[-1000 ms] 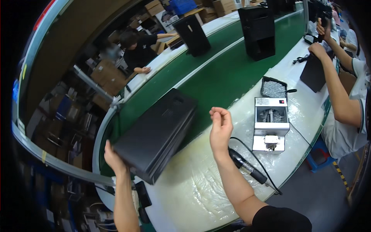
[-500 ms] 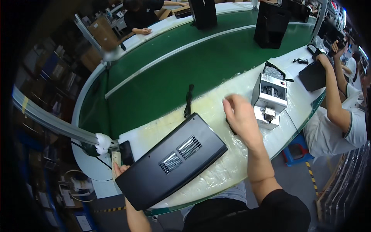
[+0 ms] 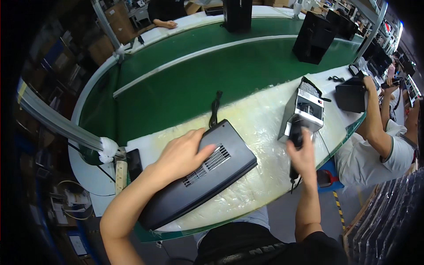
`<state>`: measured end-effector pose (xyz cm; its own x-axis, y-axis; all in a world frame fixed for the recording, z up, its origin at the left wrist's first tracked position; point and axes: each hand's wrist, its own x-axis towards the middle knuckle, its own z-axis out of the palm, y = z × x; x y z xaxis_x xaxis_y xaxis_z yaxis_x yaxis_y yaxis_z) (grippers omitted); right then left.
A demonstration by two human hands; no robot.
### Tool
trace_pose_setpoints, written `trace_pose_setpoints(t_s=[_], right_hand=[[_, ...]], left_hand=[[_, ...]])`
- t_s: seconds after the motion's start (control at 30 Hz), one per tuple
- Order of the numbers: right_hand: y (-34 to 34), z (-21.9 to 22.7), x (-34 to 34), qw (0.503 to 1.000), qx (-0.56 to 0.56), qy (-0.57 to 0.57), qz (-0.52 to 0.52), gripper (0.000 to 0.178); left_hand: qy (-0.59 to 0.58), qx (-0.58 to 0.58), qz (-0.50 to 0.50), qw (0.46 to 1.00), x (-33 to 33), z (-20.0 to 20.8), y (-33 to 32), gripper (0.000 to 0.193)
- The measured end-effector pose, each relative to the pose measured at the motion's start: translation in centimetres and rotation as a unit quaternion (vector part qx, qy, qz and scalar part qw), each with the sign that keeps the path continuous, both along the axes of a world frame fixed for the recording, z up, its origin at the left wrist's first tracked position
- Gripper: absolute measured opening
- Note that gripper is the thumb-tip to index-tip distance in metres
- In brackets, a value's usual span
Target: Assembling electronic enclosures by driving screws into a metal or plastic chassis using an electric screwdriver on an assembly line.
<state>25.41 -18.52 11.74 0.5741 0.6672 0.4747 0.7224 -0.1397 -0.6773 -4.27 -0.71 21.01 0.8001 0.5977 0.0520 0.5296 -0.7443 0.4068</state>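
A black box-shaped casing [image 3: 201, 196] with two slotted vents lies slantwise on the plastic-covered table before me. My left hand [image 3: 183, 152] rests across its top, thumb apart from the fingers beside the vents, gripping nothing. On the right, my right hand [image 3: 304, 157] is closed around a black elongated hand tool [image 3: 297, 128]; motion blur hides its exact kind. Just behind that tool stands a silver and black machine [image 3: 310, 107] with its inside exposed, partly covered by the tool. A black power cord [image 3: 215, 108] sticks out beyond the casing's far end.
Beyond the table runs a green conveyor belt [image 3: 185, 92] carrying tall black casings [image 3: 312, 37]. To the right a co-worker's arm [image 3: 375, 119] handles a dark panel [image 3: 351, 97]. A metal post [image 3: 62, 121] with white wrapping rises at left. Another person's hand [image 3: 165, 24] rests across the belt.
My left hand has moved from the casing's left end onto its top. My right hand has shifted right and now holds the black tool. The view has turned slightly.
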Motion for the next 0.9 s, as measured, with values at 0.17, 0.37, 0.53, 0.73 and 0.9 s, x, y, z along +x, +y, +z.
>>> trace_pose_setpoints(t_s=[0.17, 0.37, 0.53, 0.73, 0.9], right_hand=[[-1.7, 6.7, 4.1, 0.947, 0.299, 0.118, -0.026, 0.038], [2.3, 6.9, 6.3, 0.932, 0.356, 0.066, -0.036, 0.041], [3.6, 4.9, 5.9, 0.936, 0.35, 0.032, -0.024, 0.047], [4.1, 7.6, 1.4, 0.94, 0.339, 0.035, 0.002, 0.031], [6.0, 15.7, -4.4, 0.86, 0.464, 0.126, 0.167, 0.045]], left_hand=[[0.015, 0.013, 0.028, 0.999, 5.5, -0.4, -0.8, 0.054], [-0.031, 0.0, 0.025, 0.999, 6.5, 0.1, -1.6, 0.051], [-0.049, 0.016, 0.024, 0.998, 5.7, -0.8, -1.2, 0.052], [-0.021, 0.016, 0.023, 0.999, 5.4, -0.6, -0.9, 0.054], [0.003, 0.006, 0.02, 1.0, 5.2, -0.3, -0.7, 0.056]])
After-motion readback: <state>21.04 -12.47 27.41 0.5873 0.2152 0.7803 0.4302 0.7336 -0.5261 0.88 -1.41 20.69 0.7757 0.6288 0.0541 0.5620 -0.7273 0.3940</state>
